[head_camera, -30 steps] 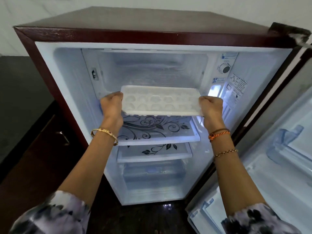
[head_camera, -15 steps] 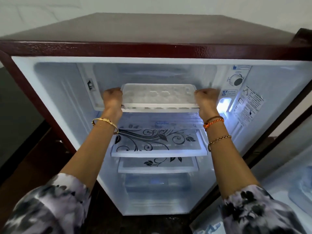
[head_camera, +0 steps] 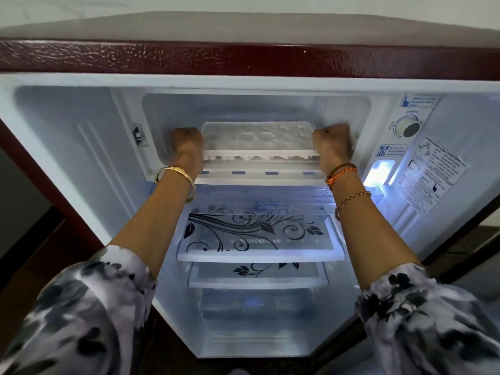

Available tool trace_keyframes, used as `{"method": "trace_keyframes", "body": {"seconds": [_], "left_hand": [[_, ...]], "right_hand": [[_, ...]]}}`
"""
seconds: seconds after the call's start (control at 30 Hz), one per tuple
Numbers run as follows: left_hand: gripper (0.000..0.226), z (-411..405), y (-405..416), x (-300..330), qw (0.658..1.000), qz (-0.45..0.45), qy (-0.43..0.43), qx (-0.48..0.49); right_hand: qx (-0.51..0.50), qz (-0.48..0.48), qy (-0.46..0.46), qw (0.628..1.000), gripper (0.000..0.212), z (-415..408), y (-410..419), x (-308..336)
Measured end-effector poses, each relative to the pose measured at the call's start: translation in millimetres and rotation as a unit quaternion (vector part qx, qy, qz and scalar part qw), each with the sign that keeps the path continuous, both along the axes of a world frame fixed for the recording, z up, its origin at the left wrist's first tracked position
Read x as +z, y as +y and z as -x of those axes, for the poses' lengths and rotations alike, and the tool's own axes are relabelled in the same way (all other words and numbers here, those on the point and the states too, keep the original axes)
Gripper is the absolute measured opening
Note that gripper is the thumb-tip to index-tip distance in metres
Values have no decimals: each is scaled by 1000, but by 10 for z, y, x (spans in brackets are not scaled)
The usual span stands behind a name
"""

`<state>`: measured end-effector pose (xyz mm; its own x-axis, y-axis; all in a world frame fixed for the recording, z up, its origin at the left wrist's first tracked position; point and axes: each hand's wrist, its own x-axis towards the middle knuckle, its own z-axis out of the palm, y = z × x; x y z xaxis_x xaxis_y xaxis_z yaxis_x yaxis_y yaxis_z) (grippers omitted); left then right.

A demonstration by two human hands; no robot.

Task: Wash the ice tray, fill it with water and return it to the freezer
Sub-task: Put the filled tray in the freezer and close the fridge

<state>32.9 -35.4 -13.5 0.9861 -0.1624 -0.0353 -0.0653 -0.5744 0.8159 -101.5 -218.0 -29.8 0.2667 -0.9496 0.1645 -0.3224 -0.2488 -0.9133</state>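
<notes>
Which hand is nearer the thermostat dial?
Right. The right hand grips the ice tray's right end, just left of the thermostat dial; the left hand grips the far end.

A glass shelf (head_camera: 259,239) printed with black leaf swirls sits above a second shelf (head_camera: 257,277), with a dial (head_camera: 410,127) and lit lamp (head_camera: 380,173) on the right wall.
</notes>
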Motion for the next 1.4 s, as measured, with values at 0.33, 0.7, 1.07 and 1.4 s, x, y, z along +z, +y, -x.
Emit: {"method": "trace_keyframes", "body": {"seconds": [0.33,0.7,1.07,1.4], "left_hand": [[27,-280,-74,54,855,-444,-233,-133],[32,-526,-209,14,806,-520,-240,-148],[30,-700,-285,-20,908,-352,-193,-118],[39,-690,-337,-106,997,26,-51,-49]], "right_hand": [[-13,-2,-31,999,19,-244,-78,100],[15,-11,4,1000,23,-454,-167,109],[22,-10,-3,1000,25,-617,-243,83],[34,1,50,998,26,-560,-288,84]]}}
